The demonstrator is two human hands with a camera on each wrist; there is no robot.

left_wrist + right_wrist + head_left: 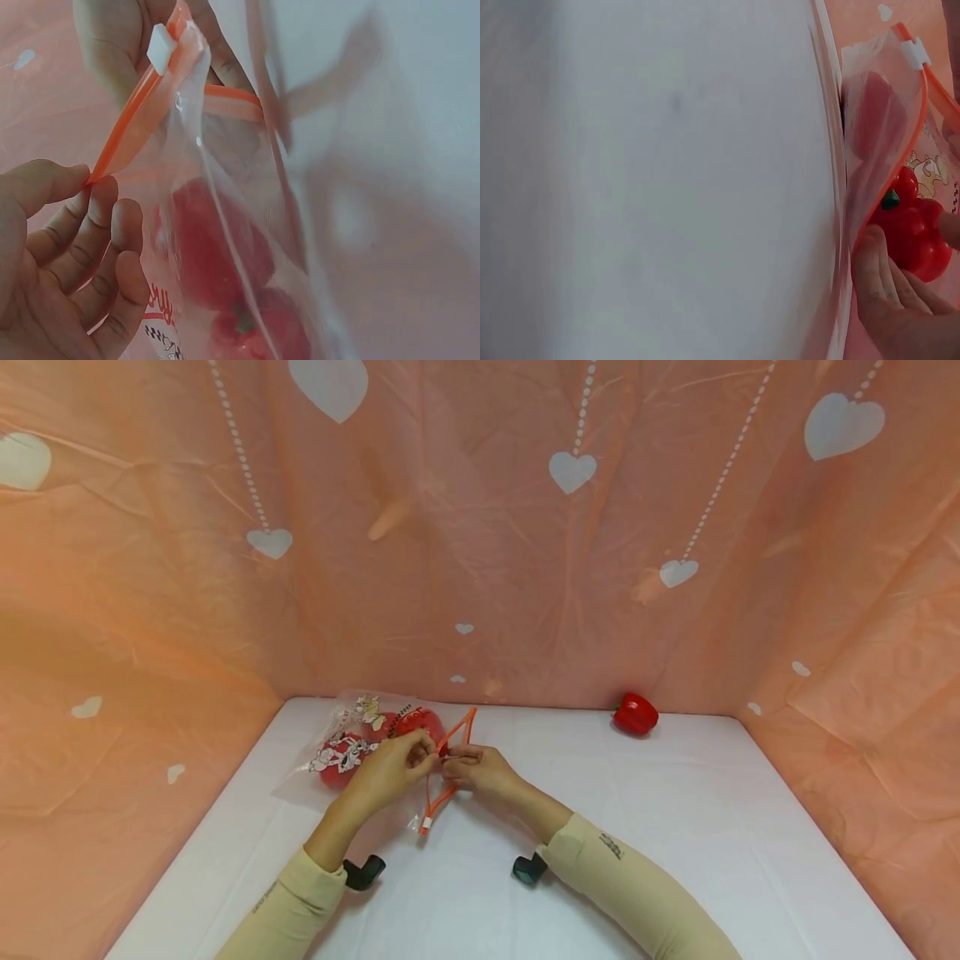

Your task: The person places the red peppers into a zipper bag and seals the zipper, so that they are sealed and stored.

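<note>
Zip bag (372, 727) lies toward the table's (675, 810) far left corner, opened. The left hand's (397, 767) fingers pinch one orange rim (124, 139); whether the right hand's (482, 770) fingers pinch the opposite rim (916, 135), I cannot tell. A slipping grip could let it fold closed. Inside are red peppers (225, 247); a loose pepper (636, 715) lies by the far edge, rightward.

free: tabletop (570, 752) between bag (360, 748) and far-right pepper (636, 715) | blocked: far left by bag, near right by sleeve (622, 877) | bag's mouth: parted, left hand (393, 768) and right hand (483, 770) at edges
</note>
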